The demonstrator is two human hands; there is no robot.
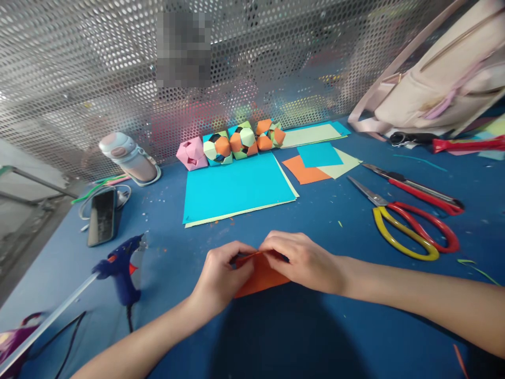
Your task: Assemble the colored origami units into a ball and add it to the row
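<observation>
An orange sheet of paper (pixel 262 276) is held at the near middle of the blue table, its upper edge pinched between both hands. My left hand (pixel 224 268) grips its left side, thumb in front and fingers behind. With closed fingers, my right hand (pixel 302 260) pinches the same edge a little to the right, and the two hands nearly meet. Part of the paper is hidden by the fingers. Beyond the hands lies a stack of blue and pale green sheets (pixel 236 187). Smaller square papers in orange (pixel 303 171), blue (pixel 319 155) and pale green (pixel 345 163) overlap behind it.
Scissors (pixel 406 226) and a utility knife (pixel 422 192) lie to the right. A hot glue gun (pixel 124 273), phone (pixel 101 216) and bottle (pixel 130 160) are on the left. Several folded paper balls (pixel 216 148) line the perforated metal panel (pixel 256 63). A pale backpack (pixel 442 79) stands back right.
</observation>
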